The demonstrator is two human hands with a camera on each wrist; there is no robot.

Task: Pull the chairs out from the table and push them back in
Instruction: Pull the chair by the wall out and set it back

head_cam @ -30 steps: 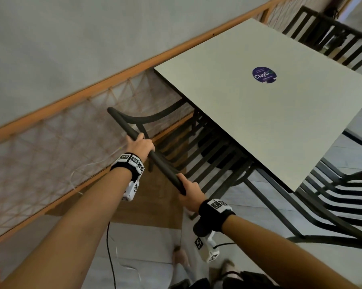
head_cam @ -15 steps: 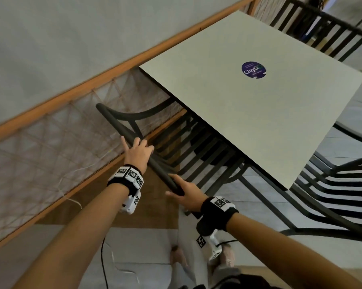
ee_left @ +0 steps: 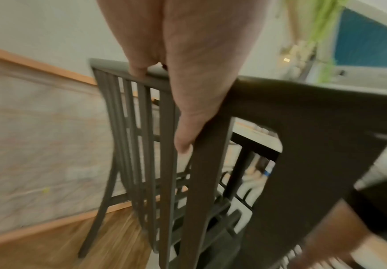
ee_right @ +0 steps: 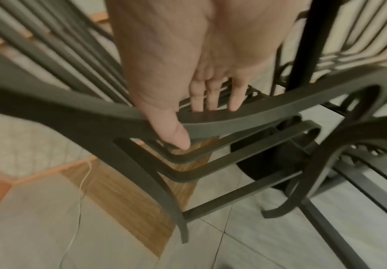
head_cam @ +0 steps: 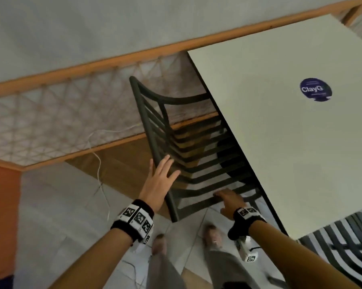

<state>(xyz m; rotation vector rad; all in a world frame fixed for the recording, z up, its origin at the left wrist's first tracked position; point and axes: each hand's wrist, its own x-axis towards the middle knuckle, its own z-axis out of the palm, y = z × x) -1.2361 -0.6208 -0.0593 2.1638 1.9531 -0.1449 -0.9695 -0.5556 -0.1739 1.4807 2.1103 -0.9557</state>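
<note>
It looks like a café or restaurant seating area: a square table [head_cam: 280,153] bearing a round "ClayG" sticker [head_cam: 315,89], matching dark slatted chairs [head_cam: 143,113], a rope-netted wooden railing [head_cam: 71,69], tiled floor [head_cam: 61,205].

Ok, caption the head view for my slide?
Left hand flat on the chair back, right hand holding its armrest, seat under the table.
</note>
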